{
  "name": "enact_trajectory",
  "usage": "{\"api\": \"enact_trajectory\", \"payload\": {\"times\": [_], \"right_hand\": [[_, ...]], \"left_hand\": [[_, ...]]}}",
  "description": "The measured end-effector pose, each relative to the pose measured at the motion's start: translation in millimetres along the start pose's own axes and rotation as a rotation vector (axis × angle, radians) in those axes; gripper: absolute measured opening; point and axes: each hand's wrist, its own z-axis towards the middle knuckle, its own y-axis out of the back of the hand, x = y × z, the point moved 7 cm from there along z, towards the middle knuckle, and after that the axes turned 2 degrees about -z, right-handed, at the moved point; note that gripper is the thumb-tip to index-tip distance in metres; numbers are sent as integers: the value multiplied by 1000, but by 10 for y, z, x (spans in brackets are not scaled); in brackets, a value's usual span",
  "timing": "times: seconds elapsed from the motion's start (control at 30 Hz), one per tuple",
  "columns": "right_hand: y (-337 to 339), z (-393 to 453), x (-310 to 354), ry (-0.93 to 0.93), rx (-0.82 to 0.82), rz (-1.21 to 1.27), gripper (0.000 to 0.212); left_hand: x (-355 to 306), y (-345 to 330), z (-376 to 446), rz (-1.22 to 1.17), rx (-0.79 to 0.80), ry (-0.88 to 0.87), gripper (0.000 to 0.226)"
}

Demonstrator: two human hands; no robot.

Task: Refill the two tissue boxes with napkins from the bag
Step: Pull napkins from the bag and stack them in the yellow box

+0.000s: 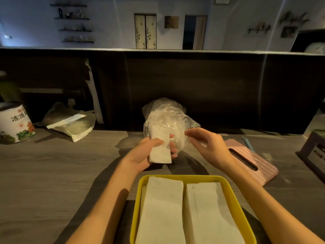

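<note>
Centrally, left hand (149,152) grips napkins (161,148); right hand (205,145) pinches bag (167,117) edge.

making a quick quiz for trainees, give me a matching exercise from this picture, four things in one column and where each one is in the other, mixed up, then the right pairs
Things
1. napkin stack
2. clear plastic bag
3. pink tissue box lid
4. printed tin can

Places
A. far left on the table
B. lying flat on the table to the right of the right hand
C. gripped in the left hand
D. behind both hands, its edge pinched by the right hand

Pairs: 1-C, 2-D, 3-B, 4-A
</note>
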Motion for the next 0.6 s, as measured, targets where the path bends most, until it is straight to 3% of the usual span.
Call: {"api": "enact_trajectory", "payload": {"times": [0.13,0.3,0.43,0.6], "right_hand": [[-98,13,103,82,51,-166,36],[-250,179,133,-68,93,-53,81],[-425,350,129,-68,112,-157,74],[-740,456,-10,-113,223,-173,74]], "left_hand": [[-128,110,9,-126,-67,-124,37],[-273,39,-34,-206,42,-216,45],[-294,109,-31,-195,15,-235,52],[-324,135,-44,-277,12,-246,41]]}}
